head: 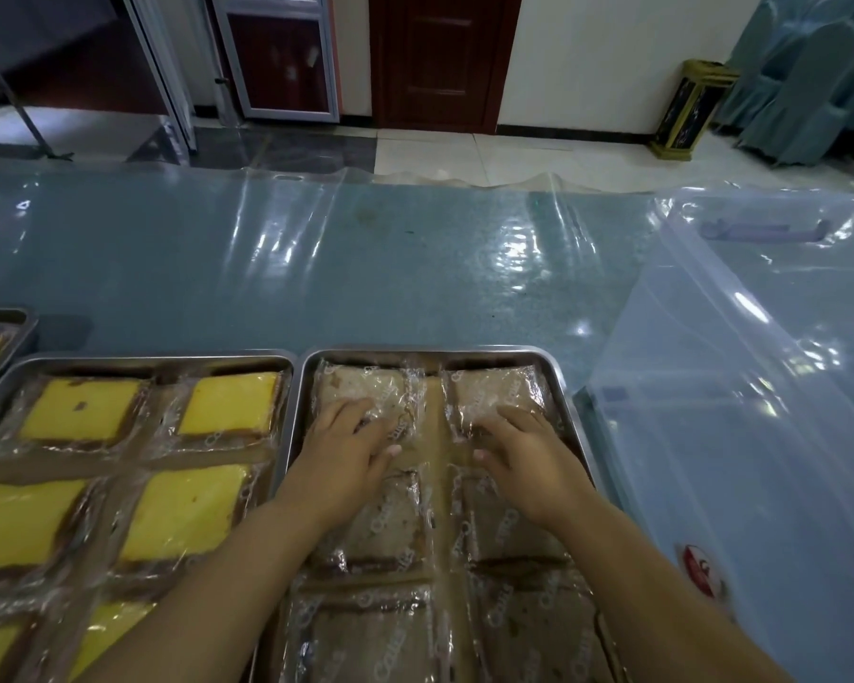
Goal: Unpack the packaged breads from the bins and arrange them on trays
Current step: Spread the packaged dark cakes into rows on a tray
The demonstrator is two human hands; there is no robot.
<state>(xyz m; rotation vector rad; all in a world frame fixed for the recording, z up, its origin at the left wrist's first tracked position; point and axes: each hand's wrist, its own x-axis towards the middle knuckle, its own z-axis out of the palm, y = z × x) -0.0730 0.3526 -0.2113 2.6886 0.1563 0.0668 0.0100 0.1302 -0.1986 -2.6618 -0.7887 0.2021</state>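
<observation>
A steel tray [558, 382] in front of me holds several brown breads in clear wrappers, in two columns. My left hand [346, 451] rests flat, fingers spread, on the far-left packaged bread [361, 386]. My right hand [523, 456] lies the same way on the far-right packaged bread [494, 386]. Both hands press the packs near the tray's far end. More wrapped brown breads [380, 628] fill the near rows, partly hidden under my forearms. A clear plastic bin [740, 386] stands to the right of the tray.
A second steel tray [1, 386] on the left carries several wrapped yellow cakes [85, 406]. A third tray's corner [16, 317] shows at the far left. The table has a shiny plastic cover [316, 268]. Beyond are a door and a floor bin [691, 106].
</observation>
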